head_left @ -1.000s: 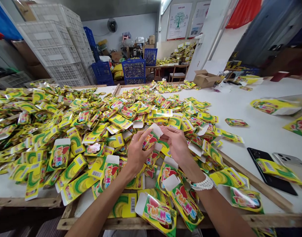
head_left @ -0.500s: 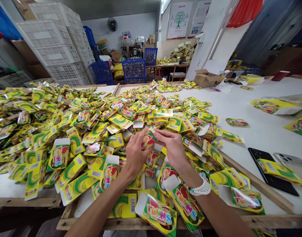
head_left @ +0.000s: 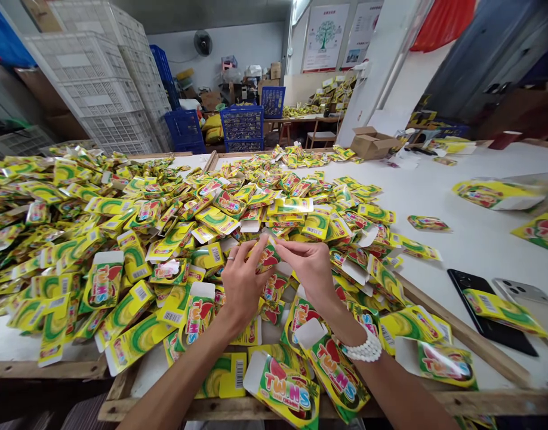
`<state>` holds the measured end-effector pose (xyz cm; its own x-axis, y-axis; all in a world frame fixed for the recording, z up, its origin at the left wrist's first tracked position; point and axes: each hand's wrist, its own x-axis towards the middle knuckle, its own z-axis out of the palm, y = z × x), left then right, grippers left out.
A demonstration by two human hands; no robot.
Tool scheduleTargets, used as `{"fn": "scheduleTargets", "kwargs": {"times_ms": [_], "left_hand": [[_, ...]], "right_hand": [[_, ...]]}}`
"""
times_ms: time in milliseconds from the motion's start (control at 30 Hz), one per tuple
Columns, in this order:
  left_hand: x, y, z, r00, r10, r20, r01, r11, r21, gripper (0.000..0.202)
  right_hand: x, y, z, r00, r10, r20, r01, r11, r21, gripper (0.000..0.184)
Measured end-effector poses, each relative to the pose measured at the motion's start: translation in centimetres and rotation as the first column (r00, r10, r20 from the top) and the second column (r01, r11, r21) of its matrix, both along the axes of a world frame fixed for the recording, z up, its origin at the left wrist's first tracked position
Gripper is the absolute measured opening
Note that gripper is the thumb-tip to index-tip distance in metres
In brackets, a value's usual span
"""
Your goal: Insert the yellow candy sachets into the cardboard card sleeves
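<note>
Held box [head_left: 268, 258] — wht flap out b4, now hidden.

White table [head_left: 428, 194], wooden edging [head_left: 238, 408] along near side; broad heap of yellow-green printed packets [head_left: 135, 257] over left and middle, thinning toward far side; TWINS-faced packets [head_left: 285, 387] overlapping near front edge, white flaps showing; wooden strip [head_left: 475, 337] slanting right of heap; past strip, black phone [head_left: 468, 286] beside pale phone [head_left: 522, 290]; lone packet [head_left: 429, 223] farther back; open cardboard carton [head_left: 372, 144] toward far side
</note>
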<state>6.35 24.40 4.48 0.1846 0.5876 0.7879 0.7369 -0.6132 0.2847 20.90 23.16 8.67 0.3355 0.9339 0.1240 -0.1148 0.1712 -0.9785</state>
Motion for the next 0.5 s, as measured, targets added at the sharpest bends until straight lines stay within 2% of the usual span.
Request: {"fn": "scheduleTargets", "kwargs": {"times_ms": [133, 267, 367, 500], "left_hand": [[0.0, -0.11, 0.22, 1.0, -0.014, 0.0, 0.014, 1.0, 0.01, 0.064], [-0.01, -0.18, 0.21, 0.999, 0.029, -0.017, -0.029, 1.0, -0.009, 0.062], [-0.04, -0.21, 0.23, 0.999, 0.035, -0.029, -0.035, 0.999, -0.007, 0.063], [-0.1, -0.1, 0.35, 1.0, 0.01, 0.009, -0.01, 1.0, -0.011, 0.068]], "right_hand": [[0.13, 0.0, 0.21, 0.999, 0.017, -0.043, -0.018, 0.999, -0.036, 0.023], [0.2, 0.0, 0.45, 0.999, 0.001, -0.034, -0.004, 0.997, -0.081, 0.025], [0.28, -0.05, 0.55, 0.996, 0.041, -0.085, -0.05, 0.993, -0.107, 0.027], [0.37, 0.16, 0.18, 0.99, 0.072, -0.118, -0.08, 0.995, -0.065, 0.028]]}}
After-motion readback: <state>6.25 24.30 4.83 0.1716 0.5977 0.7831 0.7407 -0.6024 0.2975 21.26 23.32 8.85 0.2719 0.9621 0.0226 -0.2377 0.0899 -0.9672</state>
